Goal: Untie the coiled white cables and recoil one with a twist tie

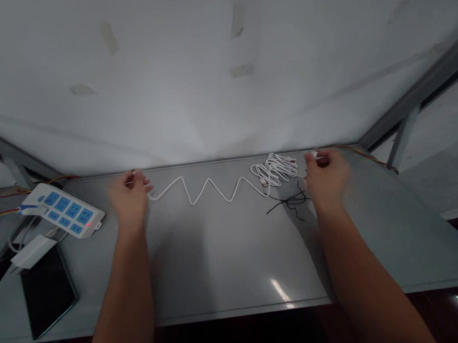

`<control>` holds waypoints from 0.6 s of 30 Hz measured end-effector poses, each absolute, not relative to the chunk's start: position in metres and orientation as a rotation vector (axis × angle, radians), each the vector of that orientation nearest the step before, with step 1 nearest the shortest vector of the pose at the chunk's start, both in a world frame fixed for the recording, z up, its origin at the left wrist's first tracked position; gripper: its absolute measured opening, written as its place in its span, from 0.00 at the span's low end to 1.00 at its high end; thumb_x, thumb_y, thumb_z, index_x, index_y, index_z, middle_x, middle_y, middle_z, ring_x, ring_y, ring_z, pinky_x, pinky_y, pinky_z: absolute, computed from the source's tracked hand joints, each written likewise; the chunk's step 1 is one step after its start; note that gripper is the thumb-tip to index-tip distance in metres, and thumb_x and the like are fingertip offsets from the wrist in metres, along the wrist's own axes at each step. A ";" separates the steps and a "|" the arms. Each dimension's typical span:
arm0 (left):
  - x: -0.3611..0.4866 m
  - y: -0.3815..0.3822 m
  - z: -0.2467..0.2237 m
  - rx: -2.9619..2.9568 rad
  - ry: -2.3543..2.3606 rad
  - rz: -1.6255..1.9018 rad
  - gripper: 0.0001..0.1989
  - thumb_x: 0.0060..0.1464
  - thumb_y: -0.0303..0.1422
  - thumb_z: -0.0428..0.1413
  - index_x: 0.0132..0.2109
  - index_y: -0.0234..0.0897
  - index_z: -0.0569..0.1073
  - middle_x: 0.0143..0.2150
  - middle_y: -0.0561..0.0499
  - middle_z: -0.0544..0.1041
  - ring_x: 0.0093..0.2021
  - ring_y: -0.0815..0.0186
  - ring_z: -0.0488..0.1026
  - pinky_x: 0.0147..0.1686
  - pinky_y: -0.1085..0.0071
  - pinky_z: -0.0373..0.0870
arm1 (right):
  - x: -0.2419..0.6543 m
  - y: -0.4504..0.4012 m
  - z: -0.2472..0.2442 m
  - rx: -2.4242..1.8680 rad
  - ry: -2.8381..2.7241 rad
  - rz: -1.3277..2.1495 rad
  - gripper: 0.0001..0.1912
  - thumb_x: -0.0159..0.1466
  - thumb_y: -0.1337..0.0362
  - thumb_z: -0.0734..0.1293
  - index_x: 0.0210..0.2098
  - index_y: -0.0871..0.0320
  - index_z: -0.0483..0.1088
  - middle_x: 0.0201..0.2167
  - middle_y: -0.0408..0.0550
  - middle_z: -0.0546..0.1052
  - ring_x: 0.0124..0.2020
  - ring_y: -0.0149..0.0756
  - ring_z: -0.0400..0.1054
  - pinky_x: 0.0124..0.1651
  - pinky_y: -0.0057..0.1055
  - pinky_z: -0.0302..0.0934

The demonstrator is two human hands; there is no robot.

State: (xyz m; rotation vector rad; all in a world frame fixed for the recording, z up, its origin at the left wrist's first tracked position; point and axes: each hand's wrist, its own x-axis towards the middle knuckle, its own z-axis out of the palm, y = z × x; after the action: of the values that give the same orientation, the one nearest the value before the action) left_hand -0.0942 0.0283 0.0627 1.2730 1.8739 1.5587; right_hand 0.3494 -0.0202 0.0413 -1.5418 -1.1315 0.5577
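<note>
A white cable (208, 180) runs in a zigzag between my two hands, hanging or lying low over the table. At its left end my left hand (129, 195) is closed on the cable, fingers pinched. My right hand (326, 171) grips the other end, and a bit of white, perhaps a plug, shows between its fingers. Just left of my right hand lie bundled white cables (278, 169). Several black twist ties (293, 201) are in a loose pile in front of that bundle, close to my right wrist.
A white power strip (65, 210) with blue sockets sits at the left. Near it are a white charger (34, 251) and a dark tablet (49, 290). A white wall (183, 98) rises behind the grey table (234, 262), with metal frame bars (412, 104) at both sides.
</note>
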 end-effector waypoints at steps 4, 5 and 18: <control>-0.046 0.024 0.049 1.321 1.499 1.393 0.17 0.55 0.45 0.62 0.42 0.34 0.79 0.36 0.48 0.79 0.34 0.65 0.79 0.36 0.69 0.81 | 0.298 -0.018 0.039 -1.550 -1.144 0.373 0.12 0.62 0.50 0.71 0.36 0.51 0.72 0.28 0.43 0.74 0.28 0.38 0.70 0.29 0.34 0.64; -0.037 0.021 0.046 1.338 1.448 1.342 0.19 0.54 0.46 0.64 0.41 0.34 0.79 0.37 0.47 0.80 0.34 0.65 0.79 0.35 0.68 0.81 | 0.287 -0.019 0.037 -1.527 -1.200 0.445 0.13 0.62 0.50 0.71 0.35 0.52 0.72 0.28 0.43 0.74 0.28 0.38 0.70 0.30 0.34 0.64; 0.002 -0.002 0.043 1.404 1.234 1.218 0.19 0.51 0.47 0.67 0.42 0.37 0.82 0.40 0.46 0.84 0.30 0.65 0.78 0.35 0.68 0.76 | 0.247 -0.024 0.034 -1.277 -1.243 0.872 0.12 0.55 0.54 0.75 0.33 0.54 0.76 0.27 0.43 0.76 0.26 0.34 0.67 0.30 0.33 0.64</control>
State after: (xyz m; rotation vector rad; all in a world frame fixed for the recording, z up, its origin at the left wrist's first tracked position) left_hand 0.0023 -0.0025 0.0427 1.4040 1.2340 1.2178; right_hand 0.2470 -0.0236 0.0336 -1.2765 -1.2432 0.8717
